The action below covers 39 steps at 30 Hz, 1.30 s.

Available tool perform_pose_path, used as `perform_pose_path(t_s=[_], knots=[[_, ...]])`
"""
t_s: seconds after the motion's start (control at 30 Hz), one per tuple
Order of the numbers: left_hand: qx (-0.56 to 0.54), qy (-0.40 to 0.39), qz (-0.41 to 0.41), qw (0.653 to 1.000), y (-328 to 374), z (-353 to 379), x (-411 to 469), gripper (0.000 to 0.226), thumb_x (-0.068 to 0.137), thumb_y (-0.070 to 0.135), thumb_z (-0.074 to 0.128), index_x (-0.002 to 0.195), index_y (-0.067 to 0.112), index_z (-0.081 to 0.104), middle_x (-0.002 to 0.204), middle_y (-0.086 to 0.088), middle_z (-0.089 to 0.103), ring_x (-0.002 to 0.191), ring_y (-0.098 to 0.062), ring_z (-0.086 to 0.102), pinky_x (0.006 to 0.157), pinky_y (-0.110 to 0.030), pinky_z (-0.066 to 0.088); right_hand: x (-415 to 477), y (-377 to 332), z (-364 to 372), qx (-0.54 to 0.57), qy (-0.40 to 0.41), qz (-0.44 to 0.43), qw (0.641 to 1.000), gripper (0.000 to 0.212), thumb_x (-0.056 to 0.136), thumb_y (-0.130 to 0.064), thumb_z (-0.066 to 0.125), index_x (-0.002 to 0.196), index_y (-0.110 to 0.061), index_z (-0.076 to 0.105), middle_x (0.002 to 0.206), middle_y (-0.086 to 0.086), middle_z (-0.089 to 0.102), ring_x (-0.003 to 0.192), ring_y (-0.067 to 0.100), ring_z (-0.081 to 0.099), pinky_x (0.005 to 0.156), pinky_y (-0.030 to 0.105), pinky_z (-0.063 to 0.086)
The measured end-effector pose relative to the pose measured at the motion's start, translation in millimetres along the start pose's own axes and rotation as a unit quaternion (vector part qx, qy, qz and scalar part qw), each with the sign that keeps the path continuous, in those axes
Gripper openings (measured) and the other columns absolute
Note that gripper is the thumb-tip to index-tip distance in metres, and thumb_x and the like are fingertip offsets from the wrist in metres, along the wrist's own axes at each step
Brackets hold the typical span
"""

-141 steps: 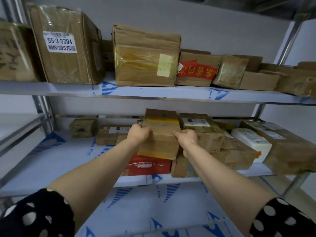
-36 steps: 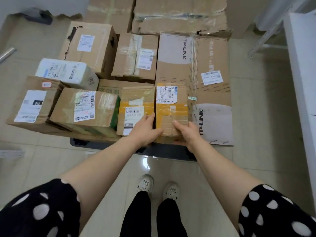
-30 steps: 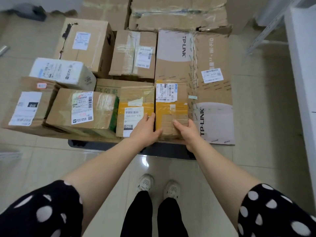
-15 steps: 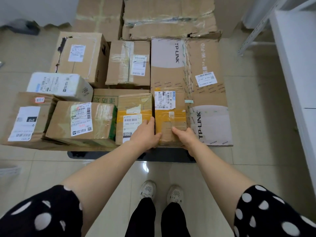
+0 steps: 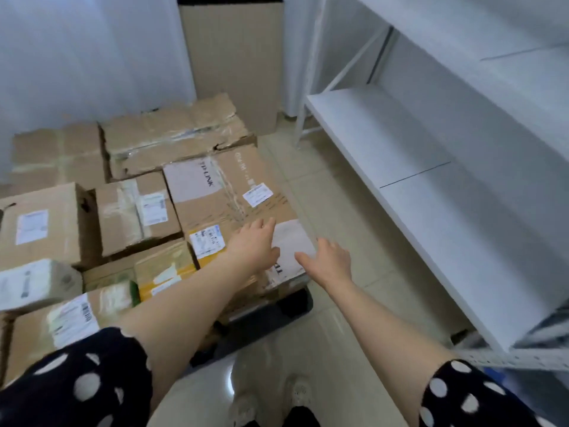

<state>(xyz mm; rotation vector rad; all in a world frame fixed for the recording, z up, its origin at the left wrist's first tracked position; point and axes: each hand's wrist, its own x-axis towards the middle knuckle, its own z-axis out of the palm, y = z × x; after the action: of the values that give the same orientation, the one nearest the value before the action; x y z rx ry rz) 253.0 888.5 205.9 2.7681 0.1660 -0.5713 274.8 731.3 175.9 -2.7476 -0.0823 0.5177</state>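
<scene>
A small yellow-taped parcel (image 5: 207, 245) with a white label lies among cardboard boxes on a low cart, beside a big flat TP-LINK carton (image 5: 215, 195). My left hand (image 5: 254, 245) hovers over the TP-LINK carton with fingers straight and holds nothing; my left forearm hides the parcel's near end. Just past the carton's near right corner, my right hand (image 5: 329, 261) is spread and empty. Neither hand touches the parcel.
Many taped boxes (image 5: 43, 223) crowd the cart and floor at left. A tall carton (image 5: 234, 60) leans on the wall behind. White metal shelving (image 5: 415, 180) runs along the right. The cart's dark edge (image 5: 271, 312) and tiled floor (image 5: 338, 198) lie ahead of my shoes.
Both hands have let go of the yellow-taped parcel, now resting on the cart, and lifted away to the right. My view has swung right toward the white shelving.
</scene>
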Motion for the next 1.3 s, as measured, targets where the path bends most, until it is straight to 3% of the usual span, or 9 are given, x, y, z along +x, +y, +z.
perform_pose_path(t_s=[0.13,0.23,0.47,0.77,1.1,1.3], knots=[[0.070,0.014,0.113,0.991,83,-23,-4,0.063,0.096,0.037,0.044,0.152,0.022,0.017,0.154,-0.008,0.027,0.139,-0.029,0.029,0.109,-0.040,0.028,-41,58,-59,-0.100,0.078,0.045,0.991,0.061,0.091,-0.054,0.043,0.138,-0.015,0.042,0.149,0.006,0.036,0.144,0.023,0.018,0.115,0.050,-0.008],[0.106,0.028,0.188,0.976,150,-26,-18,0.062,0.096,0.038,0.043,0.152,0.023,0.019,0.152,-0.009,0.029,0.139,-0.029,0.029,0.111,-0.038,0.024,-79,108,-97,-0.114,0.114,0.097,0.982,0.062,0.093,-0.053,0.039,0.142,-0.016,0.039,0.154,0.007,0.027,0.147,0.023,0.007,0.114,0.050,-0.014],[0.161,0.063,0.334,0.927,325,-6,-80,0.059,0.096,0.037,0.041,0.149,0.023,0.022,0.151,-0.009,0.031,0.138,-0.028,0.028,0.114,-0.040,0.022,-193,237,-167,-0.053,0.190,0.205,0.959,0.060,0.096,-0.051,0.038,0.145,-0.017,0.033,0.157,0.008,0.019,0.147,0.025,0.004,0.116,0.049,-0.009],[0.149,0.063,0.481,0.862,565,81,-230,0.059,0.098,0.037,0.040,0.152,0.025,0.019,0.153,-0.011,0.030,0.136,-0.033,0.034,0.108,-0.041,0.032,-391,445,-225,0.027,0.305,0.332,0.892,0.061,0.095,-0.046,0.044,0.146,-0.015,0.031,0.158,0.009,0.019,0.146,0.024,0.011,0.119,0.043,0.001],[0.185,0.049,0.584,0.789,734,164,-339,0.057,0.097,0.038,0.043,0.149,0.022,0.026,0.143,-0.009,0.042,0.127,-0.030,0.043,0.103,-0.040,0.039,-536,591,-250,0.080,0.358,0.421,0.829,0.062,0.095,-0.046,0.046,0.145,-0.011,0.034,0.151,0.010,0.032,0.141,0.025,0.026,0.116,0.041,0.019],[0.193,0.030,0.610,0.768,826,188,-358,0.053,0.098,0.033,0.044,0.147,0.018,0.030,0.143,-0.011,0.040,0.129,-0.031,0.041,0.104,-0.043,0.040,-576,667,-268,0.145,0.384,0.436,0.801,0.058,0.096,-0.042,0.049,0.141,-0.008,0.038,0.144,0.013,0.037,0.133,0.029,0.036,0.109,0.040,0.033]])
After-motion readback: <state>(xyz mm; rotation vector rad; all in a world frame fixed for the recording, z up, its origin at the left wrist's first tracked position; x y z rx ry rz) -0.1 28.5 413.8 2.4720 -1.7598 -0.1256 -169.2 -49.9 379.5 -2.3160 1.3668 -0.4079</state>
